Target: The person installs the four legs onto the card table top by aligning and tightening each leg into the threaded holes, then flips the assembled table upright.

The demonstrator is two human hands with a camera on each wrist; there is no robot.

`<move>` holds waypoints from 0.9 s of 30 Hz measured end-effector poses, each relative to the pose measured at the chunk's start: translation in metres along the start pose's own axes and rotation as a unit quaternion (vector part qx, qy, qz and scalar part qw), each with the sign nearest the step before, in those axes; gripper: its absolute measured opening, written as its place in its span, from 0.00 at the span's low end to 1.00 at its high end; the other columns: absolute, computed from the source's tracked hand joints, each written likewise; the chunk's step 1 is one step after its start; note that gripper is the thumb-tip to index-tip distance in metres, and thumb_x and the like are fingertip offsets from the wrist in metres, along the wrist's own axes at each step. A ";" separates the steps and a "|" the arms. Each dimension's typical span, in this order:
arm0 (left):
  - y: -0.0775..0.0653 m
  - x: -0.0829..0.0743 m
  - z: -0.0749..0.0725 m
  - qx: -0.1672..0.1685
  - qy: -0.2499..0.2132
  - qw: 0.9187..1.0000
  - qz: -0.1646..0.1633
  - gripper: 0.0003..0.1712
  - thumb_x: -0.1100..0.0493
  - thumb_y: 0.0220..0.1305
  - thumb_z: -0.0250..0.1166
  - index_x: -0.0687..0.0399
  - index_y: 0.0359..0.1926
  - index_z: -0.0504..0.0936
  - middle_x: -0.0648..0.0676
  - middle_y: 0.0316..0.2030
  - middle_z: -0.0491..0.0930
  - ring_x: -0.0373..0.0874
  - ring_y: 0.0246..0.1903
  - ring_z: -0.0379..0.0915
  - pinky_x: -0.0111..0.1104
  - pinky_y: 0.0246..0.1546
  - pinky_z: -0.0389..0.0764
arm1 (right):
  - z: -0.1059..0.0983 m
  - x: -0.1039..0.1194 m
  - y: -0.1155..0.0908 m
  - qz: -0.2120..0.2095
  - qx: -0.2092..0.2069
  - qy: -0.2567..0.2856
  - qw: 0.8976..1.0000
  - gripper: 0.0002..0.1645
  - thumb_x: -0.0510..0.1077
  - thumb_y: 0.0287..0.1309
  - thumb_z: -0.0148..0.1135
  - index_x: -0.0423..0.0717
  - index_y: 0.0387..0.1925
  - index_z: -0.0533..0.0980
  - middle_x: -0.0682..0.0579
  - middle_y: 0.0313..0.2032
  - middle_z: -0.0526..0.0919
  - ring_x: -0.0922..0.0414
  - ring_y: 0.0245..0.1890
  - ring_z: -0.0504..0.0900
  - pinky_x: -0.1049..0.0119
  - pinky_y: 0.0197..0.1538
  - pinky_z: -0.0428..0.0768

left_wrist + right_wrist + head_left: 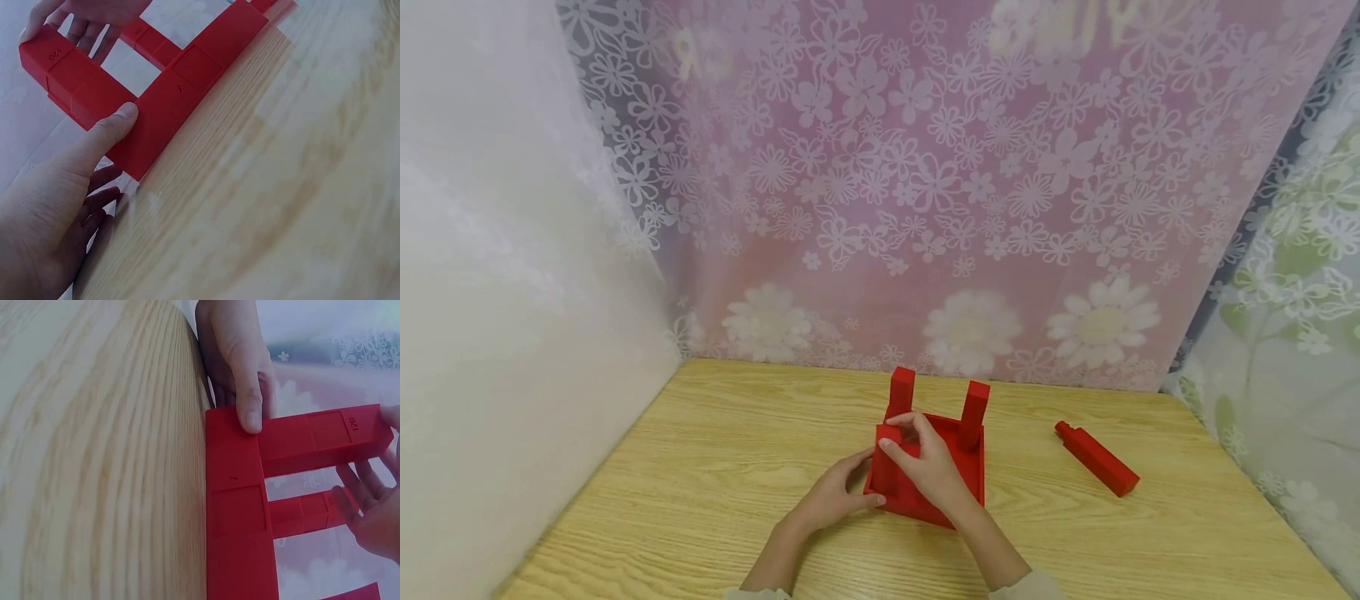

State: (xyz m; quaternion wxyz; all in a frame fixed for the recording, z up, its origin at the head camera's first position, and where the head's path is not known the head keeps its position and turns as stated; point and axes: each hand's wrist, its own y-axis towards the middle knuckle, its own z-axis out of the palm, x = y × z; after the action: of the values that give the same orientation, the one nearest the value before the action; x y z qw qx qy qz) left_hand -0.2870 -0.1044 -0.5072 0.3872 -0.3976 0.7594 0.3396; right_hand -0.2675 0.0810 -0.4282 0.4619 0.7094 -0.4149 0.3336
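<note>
A red square base [923, 513] with a raised rim lies on the table, legs pointing up. Its near-left leg [886, 475] stands upright in the corner, marked "120" near its top in both wrist views. My right hand [931, 467] holds that leg at its upper end between thumb and fingers. With my left hand [829, 502] I grip the base's near-left corner, the thumb [115, 128] on its front side and the fingers round the left side. Two more legs rise behind, a far-left leg [902, 388] and a far-right leg [974, 410]. The near-right corner is partly hidden by my right arm.
A loose red leg [1099, 461] with a narrow notched end lies on the wooden table [715, 467] to the right. Flowered curtains [880, 208] hang along the back and right edges, and a pale sheet [535, 250] covers the left side.
</note>
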 end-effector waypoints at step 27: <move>0.000 -0.001 0.002 -0.007 0.003 1.000 -0.010 0.42 0.45 0.51 0.69 0.51 0.65 0.64 0.47 0.58 0.68 0.45 0.61 0.57 0.46 0.60 0.56 | 0.010 0.013 -0.003 0.032 -0.077 -0.116 0.990 0.19 0.52 0.53 0.66 0.48 0.42 0.71 0.58 0.32 0.74 0.60 0.32 0.72 0.65 0.34 0.75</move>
State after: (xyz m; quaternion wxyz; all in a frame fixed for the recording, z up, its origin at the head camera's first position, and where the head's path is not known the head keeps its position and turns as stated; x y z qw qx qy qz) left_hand -0.2860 -0.1030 -0.5074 0.3861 -0.4088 0.7540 0.3395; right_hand -0.2582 0.0687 -0.4214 0.4534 0.6917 -0.5126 0.2309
